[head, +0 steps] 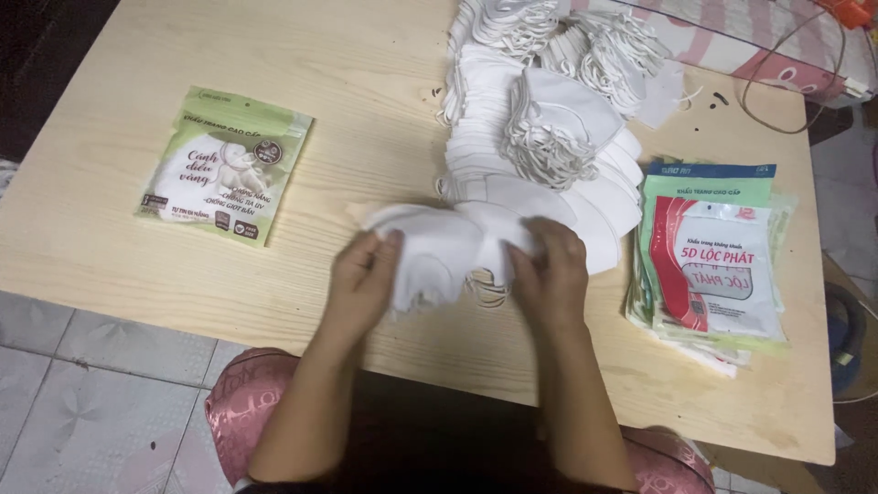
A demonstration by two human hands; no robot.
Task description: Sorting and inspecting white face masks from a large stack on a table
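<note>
Both hands clamped on small stack of white masks (448, 242) nr counter (110, 247) front edge, left grip (364, 274) & right grip (549, 274) pinching opp. ends; I'd square edges w/ thumbs, keep ear loops tucked, clear of big mask pile (540, 137) behind.

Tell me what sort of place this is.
Probably a home workspace used for packing face masks by hand. A low wooden table on a tiled floor carries a heap of loose white masks and a stack of printed pouches, while both hands hold a small bundle of masks.
</note>
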